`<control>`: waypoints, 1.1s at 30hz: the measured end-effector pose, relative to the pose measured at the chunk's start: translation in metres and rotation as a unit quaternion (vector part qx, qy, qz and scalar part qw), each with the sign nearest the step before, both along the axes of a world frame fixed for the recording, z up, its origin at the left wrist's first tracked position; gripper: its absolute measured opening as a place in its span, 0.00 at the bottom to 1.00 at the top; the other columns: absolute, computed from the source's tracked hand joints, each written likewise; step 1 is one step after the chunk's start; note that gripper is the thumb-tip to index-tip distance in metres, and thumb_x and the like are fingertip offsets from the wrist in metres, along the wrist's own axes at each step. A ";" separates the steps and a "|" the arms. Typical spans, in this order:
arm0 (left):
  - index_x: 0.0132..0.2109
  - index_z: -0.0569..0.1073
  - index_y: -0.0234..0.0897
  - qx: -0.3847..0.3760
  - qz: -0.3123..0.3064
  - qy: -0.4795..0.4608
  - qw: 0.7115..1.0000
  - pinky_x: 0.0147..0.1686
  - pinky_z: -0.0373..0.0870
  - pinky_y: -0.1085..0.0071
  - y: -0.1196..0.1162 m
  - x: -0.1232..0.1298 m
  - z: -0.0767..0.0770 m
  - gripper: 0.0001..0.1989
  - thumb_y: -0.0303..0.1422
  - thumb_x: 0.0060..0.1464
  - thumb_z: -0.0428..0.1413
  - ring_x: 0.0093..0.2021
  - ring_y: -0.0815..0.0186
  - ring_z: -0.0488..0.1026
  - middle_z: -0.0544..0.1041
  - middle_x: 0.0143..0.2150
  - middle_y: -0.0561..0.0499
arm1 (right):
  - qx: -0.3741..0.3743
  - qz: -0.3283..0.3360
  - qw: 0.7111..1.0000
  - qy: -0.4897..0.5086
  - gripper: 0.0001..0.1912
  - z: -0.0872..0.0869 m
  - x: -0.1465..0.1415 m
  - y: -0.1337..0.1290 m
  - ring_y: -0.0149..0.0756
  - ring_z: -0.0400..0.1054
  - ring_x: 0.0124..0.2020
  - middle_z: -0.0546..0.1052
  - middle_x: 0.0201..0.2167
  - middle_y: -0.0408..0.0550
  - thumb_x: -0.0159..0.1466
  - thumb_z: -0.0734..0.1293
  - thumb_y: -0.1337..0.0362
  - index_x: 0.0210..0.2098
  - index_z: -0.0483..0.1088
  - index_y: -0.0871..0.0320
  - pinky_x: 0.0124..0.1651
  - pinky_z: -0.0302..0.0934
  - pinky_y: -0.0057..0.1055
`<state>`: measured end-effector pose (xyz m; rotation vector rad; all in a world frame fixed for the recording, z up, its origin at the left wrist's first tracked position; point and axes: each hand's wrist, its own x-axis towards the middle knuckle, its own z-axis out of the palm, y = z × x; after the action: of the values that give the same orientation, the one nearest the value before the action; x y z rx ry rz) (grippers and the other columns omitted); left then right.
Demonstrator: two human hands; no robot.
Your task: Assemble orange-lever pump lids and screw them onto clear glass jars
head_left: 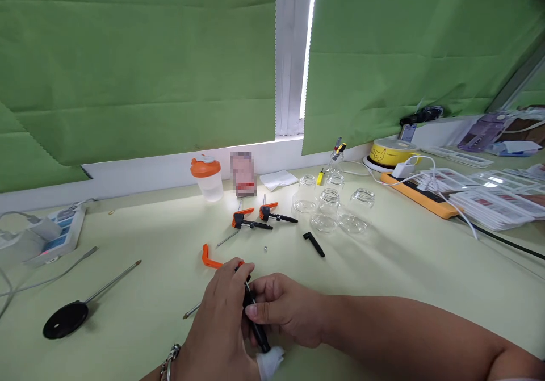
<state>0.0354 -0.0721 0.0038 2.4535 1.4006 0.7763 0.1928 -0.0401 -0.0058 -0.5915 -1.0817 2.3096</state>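
At the front middle of the table, a black rod-like part [258, 331] with a thin metal shaft is held between both hands. My left hand [219, 324] is closed around its upper end, with white wrapping on the thumb and a bracelet at the wrist. From the right, my right hand [285, 310] pinches the black part between thumb and fingers. An orange lever [208, 257] lies just beyond my left hand, beside a metal rod [192, 310] partly hidden by it. Two black and orange assemblies [251, 222] [276, 216] and a loose black piece [314, 245] lie farther back.
Several glass jars [326, 213] stand behind at right. An orange-lidded cup [206, 179] is at the back. At left are a black disc-ended rod [66, 319] and a power strip [68, 230]. An orange power strip [419, 196] and stacked cards [489, 205] lie right.
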 end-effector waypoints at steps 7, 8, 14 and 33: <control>0.59 0.47 0.44 -0.343 -0.009 -0.114 0.932 0.45 0.65 0.58 0.014 -0.013 0.040 0.41 0.40 0.42 0.60 0.44 0.57 0.66 0.67 0.48 0.46 | 0.241 -0.059 0.928 -0.279 0.15 0.004 0.030 0.043 0.30 0.66 0.24 0.75 0.28 0.46 0.57 0.69 0.58 0.39 0.72 0.60 0.29 0.60 0.29; 0.58 0.49 0.45 -0.399 -0.022 -0.139 0.906 0.42 0.65 0.61 0.017 -0.015 0.045 0.38 0.41 0.43 0.59 0.40 0.60 0.66 0.68 0.44 0.48 | 0.320 -0.116 0.879 -0.333 0.12 0.002 0.035 0.050 0.32 0.67 0.28 0.76 0.30 0.47 0.59 0.66 0.60 0.40 0.73 0.60 0.33 0.60 0.30; 0.51 0.58 0.43 -0.574 -0.046 -0.291 0.764 0.30 0.60 0.71 0.026 -0.016 0.045 0.26 0.42 0.45 0.54 0.33 0.66 0.62 0.67 0.35 0.52 | 0.547 -0.123 0.670 -0.486 0.15 -0.015 0.042 0.078 0.35 0.67 0.39 0.74 0.40 0.49 0.63 0.61 0.69 0.45 0.74 0.54 0.40 0.57 0.29; 0.50 0.63 0.43 -0.621 -0.056 -0.350 0.699 0.22 0.59 0.75 0.037 -0.022 0.028 0.22 0.47 0.50 0.51 0.30 0.66 0.66 0.69 0.32 0.52 | 0.567 -0.102 0.661 -0.481 0.06 -0.006 0.036 0.065 0.30 0.62 0.30 0.71 0.31 0.45 0.60 0.62 0.72 0.28 0.67 0.60 0.31 0.51 0.27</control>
<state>0.0138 -0.0347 0.0317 0.9784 0.8932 0.3782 0.2293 0.0246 -0.0118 -1.2610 -2.3869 0.5783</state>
